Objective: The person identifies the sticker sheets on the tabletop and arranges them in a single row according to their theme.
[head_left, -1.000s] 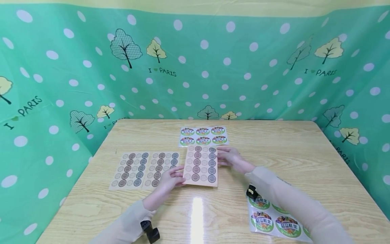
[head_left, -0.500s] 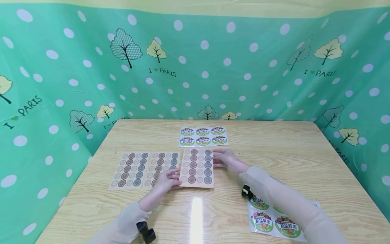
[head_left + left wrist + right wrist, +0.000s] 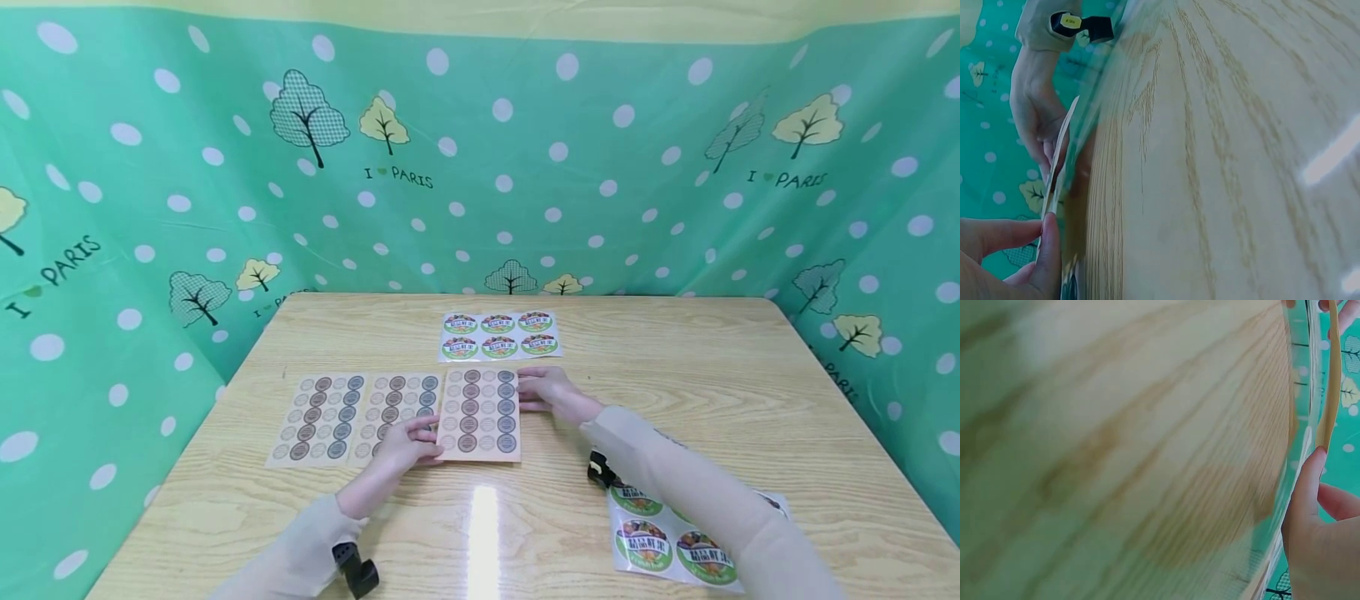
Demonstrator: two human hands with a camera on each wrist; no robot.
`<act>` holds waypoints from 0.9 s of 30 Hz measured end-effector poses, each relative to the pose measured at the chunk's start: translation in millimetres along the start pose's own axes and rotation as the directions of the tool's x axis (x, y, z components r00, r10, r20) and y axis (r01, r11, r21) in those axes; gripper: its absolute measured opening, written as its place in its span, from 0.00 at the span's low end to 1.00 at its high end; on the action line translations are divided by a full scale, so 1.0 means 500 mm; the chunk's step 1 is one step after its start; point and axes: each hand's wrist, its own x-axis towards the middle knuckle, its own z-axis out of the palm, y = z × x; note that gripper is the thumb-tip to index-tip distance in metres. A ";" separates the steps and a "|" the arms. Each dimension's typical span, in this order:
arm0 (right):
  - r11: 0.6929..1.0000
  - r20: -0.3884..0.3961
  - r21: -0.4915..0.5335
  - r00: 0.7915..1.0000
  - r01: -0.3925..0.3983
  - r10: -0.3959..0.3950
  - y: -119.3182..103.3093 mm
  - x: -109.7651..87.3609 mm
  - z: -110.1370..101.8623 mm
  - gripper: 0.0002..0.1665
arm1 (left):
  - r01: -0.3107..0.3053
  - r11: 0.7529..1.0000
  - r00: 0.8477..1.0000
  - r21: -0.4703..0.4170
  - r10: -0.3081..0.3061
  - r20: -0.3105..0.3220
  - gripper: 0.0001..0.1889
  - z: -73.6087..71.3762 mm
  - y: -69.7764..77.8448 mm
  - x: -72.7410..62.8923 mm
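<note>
Wooden table: my left hand and right hand pinch the sticker sheet by opposite edges, just right of a matching sheet; lowering it level, edges squared, seems best.

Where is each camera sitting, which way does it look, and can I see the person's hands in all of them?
Head: worn on the head, looking forward and down at the table and curtain; shows the left hand, right hand and both sleeves.
Left wrist: worn there, looking past the left hand at the held sheet; the right hand shows beyond.
Right wrist: worn there, looking past the right hand along that sheet; part of the left hand shows at top right.
Shared: both wrist views show the held sheet edge-on.
</note>
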 end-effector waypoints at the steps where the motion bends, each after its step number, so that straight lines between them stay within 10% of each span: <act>1: 1.000 -0.003 -0.003 1.000 -0.001 0.000 0.001 0.001 0.000 0.28 | 0.003 1.000 1.000 0.002 -0.003 0.002 0.27 0.000 0.000 0.001; 27: 0.995 -0.011 -0.101 1.000 0.020 -0.022 0.000 0.012 0.008 0.28 | -0.009 0.990 1.000 0.142 0.008 0.005 0.28 -0.003 0.001 0.011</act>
